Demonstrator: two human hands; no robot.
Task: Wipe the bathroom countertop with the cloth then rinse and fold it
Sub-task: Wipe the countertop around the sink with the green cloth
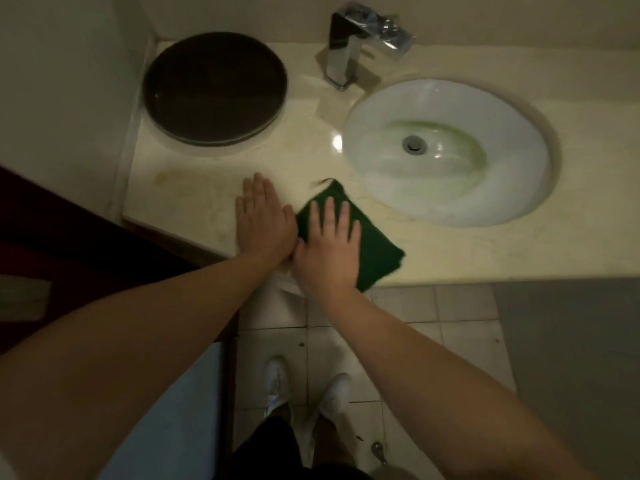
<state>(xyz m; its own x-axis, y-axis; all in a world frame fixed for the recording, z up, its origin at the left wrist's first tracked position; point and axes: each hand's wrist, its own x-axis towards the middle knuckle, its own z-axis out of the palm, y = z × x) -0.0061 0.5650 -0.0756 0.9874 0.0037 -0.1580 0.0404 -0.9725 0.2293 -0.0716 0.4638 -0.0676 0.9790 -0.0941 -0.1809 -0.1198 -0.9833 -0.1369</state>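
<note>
A dark green cloth [375,249], folded into a flat square, lies on the beige countertop [194,199] near its front edge, just left of the sink. My right hand [329,247] rests flat on the cloth's left half, fingers spread. My left hand [263,223] lies flat on the bare countertop right beside the cloth, fingers extended, its edge touching my right hand. Neither hand grips anything.
A white oval sink [450,98] with a drain and greenish staining is set in the counter at right. A chrome faucet [341,50] stands behind it. A dark round lid [214,88] covers a counter opening at back left. Tiled floor and my white shoes [304,386] lie below.
</note>
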